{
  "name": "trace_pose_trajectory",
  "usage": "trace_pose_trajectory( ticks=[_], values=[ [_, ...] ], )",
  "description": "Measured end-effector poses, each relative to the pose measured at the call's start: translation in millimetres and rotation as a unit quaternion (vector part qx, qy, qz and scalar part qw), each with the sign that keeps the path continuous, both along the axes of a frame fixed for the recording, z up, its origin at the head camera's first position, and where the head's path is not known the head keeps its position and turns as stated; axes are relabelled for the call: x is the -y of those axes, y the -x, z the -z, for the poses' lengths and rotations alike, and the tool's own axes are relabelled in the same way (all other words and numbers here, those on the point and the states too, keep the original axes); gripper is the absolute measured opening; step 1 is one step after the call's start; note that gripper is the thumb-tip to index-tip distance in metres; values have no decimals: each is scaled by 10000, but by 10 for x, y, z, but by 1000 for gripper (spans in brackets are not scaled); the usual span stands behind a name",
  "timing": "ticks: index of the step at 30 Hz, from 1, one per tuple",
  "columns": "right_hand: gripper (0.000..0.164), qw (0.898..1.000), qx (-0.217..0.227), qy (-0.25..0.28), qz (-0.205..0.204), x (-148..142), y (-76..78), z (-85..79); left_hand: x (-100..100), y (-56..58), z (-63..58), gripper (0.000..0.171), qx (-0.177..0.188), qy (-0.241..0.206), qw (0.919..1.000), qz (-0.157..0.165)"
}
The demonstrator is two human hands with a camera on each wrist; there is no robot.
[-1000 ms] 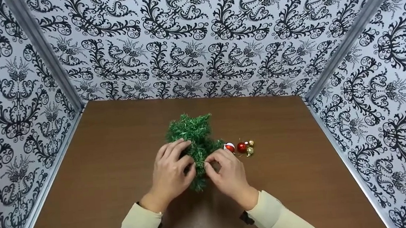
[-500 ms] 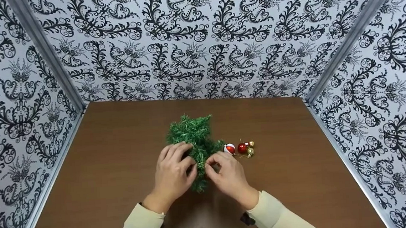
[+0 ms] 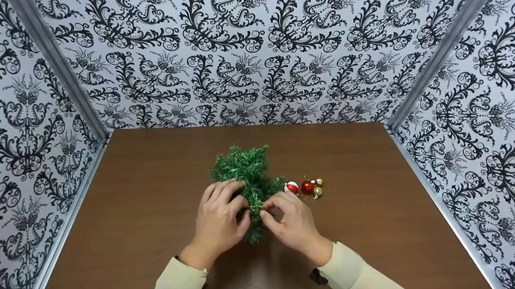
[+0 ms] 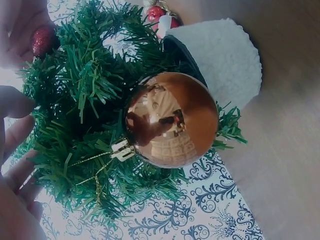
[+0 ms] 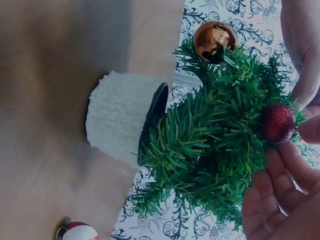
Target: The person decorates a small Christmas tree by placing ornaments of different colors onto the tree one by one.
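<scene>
A small artificial Christmas tree [image 3: 243, 163] stands in a white fleecy pot [image 5: 120, 117]. My left hand [image 3: 219, 215] is at its near left side, thumb and index fingertip drawn together at a branch, the other fingers resting over the greenery. On the near right side, my right hand [image 3: 292, 214] pinches a thin gold hanging loop with thumb and index finger. A red glitter bauble [image 5: 278, 123] hangs at the branch between the hands in the right wrist view. A shiny copper bauble [image 4: 172, 120] with a gold cord hangs on the left side of the tree.
Right of the tree on the brown table [image 3: 150, 170] lie a red-and-white bauble [image 3: 291, 188], a red bauble [image 3: 306, 187] and small gold baubles [image 3: 318, 192]. Black-and-white patterned panels [image 3: 242, 50] enclose the table at the back and sides.
My right hand's fingertips shift slightly at the branch, with the gold loop showing more between them. My left hand stays nearly in place.
</scene>
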State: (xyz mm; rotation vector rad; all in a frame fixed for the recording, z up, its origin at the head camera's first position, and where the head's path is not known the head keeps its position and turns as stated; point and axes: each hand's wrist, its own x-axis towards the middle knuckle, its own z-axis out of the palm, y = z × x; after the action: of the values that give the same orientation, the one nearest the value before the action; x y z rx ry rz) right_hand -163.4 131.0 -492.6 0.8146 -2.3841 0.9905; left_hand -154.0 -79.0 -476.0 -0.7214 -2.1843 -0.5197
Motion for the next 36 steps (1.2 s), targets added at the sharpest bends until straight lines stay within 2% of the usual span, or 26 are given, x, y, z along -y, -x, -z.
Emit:
trace_pose_trajectory(
  ticks=[7, 13, 16, 36],
  values=[
    [10, 9996, -226, -71, 119, -1, -11, -14, 11, 17, 8, 5, -36, -75, 9999, 64],
    [11, 9958, -850, -235, 257, 22, 2, -10, 16, 20, 1, 8, 23, -74, 10000, 29],
    [9, 9947, -972, -211, 260, 39, 11, -10, 11, 16, 1, 9, 52, -78, 9999, 67],
    [7, 9998, -188, 81, -39, 31, 27, -9, -5, 8, 49, 11, 267, -346, 9986, 313]
  ],
)
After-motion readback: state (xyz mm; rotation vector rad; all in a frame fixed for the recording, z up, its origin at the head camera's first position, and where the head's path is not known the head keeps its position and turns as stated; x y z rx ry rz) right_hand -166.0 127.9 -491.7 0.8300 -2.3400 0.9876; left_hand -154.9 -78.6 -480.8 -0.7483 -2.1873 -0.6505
